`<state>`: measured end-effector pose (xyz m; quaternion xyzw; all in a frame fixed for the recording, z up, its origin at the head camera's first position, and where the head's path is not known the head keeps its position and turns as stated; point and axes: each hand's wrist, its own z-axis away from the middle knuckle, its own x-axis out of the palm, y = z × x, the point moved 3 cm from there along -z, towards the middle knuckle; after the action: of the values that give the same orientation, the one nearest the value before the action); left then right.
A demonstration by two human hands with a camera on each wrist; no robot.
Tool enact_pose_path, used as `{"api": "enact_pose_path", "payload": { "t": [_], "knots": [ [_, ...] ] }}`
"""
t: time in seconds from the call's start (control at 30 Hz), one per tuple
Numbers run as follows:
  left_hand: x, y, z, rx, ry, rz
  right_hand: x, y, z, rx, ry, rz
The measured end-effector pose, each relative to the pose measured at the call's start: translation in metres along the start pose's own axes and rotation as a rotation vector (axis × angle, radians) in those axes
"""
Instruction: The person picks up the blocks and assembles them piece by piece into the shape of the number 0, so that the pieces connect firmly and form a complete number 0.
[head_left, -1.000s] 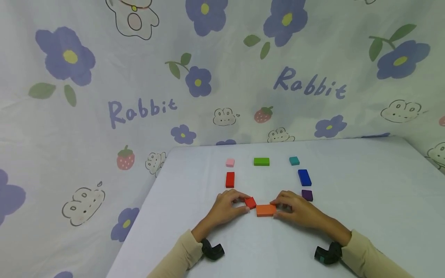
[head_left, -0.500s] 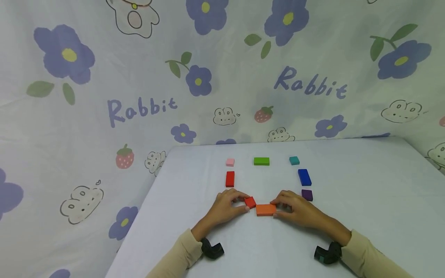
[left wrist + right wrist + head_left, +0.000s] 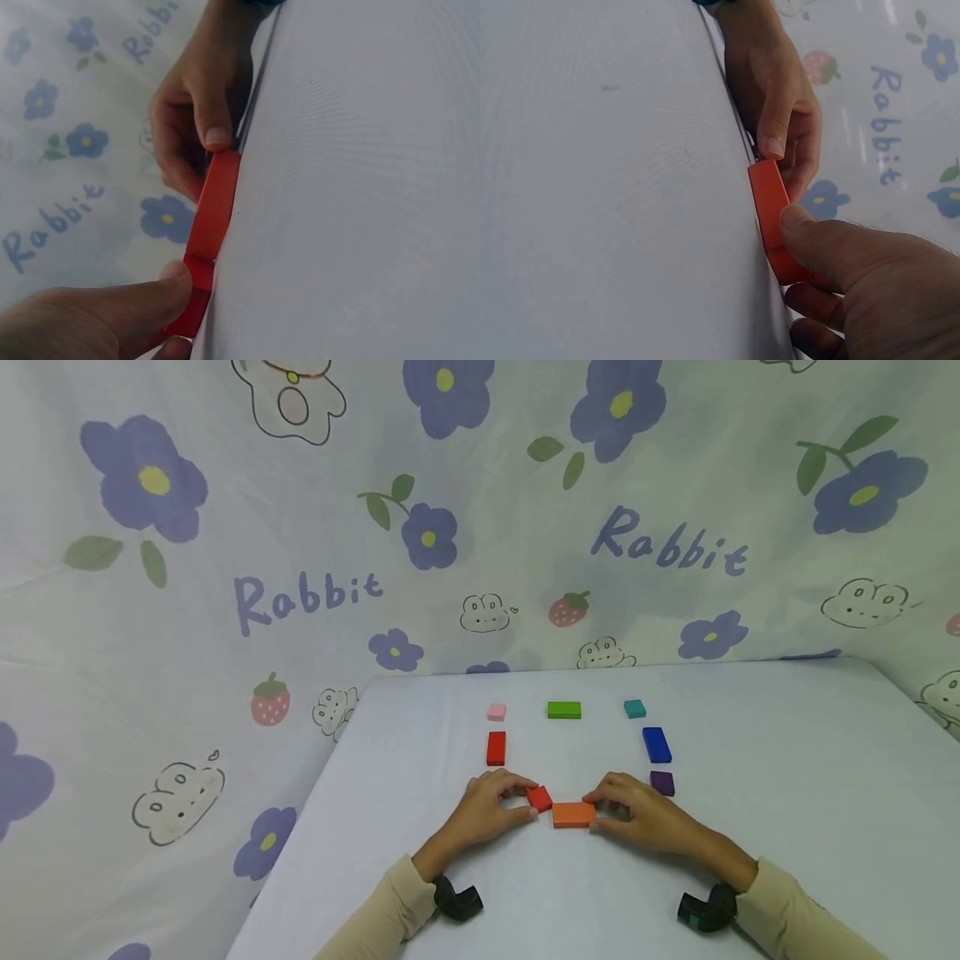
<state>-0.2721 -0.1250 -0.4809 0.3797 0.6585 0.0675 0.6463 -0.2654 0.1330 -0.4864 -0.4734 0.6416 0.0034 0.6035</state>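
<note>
In the head view my left hand (image 3: 491, 810) pinches a small red square block (image 3: 539, 799) between thumb and fingers. My right hand (image 3: 648, 814) holds the right end of an orange rectangular block (image 3: 573, 815) the same way. Both blocks lie on the white table, the red one turned at an angle, its corner at the orange block's left end. Close up in the left wrist view, the red block (image 3: 196, 300) meets the end of the orange block (image 3: 214, 206). From the right wrist, the orange block (image 3: 769, 202) shows clearly, while the red one cannot be made out.
Beyond the hands stand a long red block (image 3: 497, 748), a pink block (image 3: 497, 712), a green block (image 3: 564, 710), a teal block (image 3: 634, 708), a blue block (image 3: 657, 744) and a purple block (image 3: 662, 782). A patterned curtain (image 3: 480, 527) hangs behind the table (image 3: 787, 827).
</note>
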Motion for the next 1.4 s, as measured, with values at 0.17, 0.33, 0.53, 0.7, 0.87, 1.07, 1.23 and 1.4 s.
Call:
{"api": "enact_pose_path", "payload": {
  "t": [0.17, 0.33, 0.53, 0.7, 0.87, 1.07, 1.23, 1.4],
  "knots": [
    [0.001, -0.001, 0.000, -0.005, -0.010, -0.005, 0.001, 0.002, 0.001, 0.004, 0.004, -0.001],
    [0.001, -0.002, 0.002, -0.021, -0.011, 0.006, 0.004, 0.002, 0.002, -0.003, 0.000, -0.008],
    [0.005, -0.003, 0.005, -0.035, -0.025, 0.019, 0.003, -0.001, 0.005, 0.027, -0.015, -0.034],
    [0.002, -0.004, 0.005, -0.028, -0.007, 0.013, -0.011, -0.008, 0.000, 0.021, 0.004, -0.111],
    [-0.001, -0.006, 0.004, -0.017, 0.011, 0.012, -0.036, -0.006, -0.002, 0.031, 0.026, -0.124],
    [0.003, -0.003, 0.002, -0.020, -0.015, 0.015, -0.071, 0.018, 0.014, 0.095, 0.006, -0.031],
    [0.002, -0.001, -0.001, -0.010, 0.003, 0.010, -0.092, 0.044, 0.024, 0.189, 0.017, 0.000],
    [0.001, -0.003, 0.000, -0.002, 0.006, 0.003, -0.097, 0.063, 0.032, 0.231, -0.041, 0.005]
  ]
}}
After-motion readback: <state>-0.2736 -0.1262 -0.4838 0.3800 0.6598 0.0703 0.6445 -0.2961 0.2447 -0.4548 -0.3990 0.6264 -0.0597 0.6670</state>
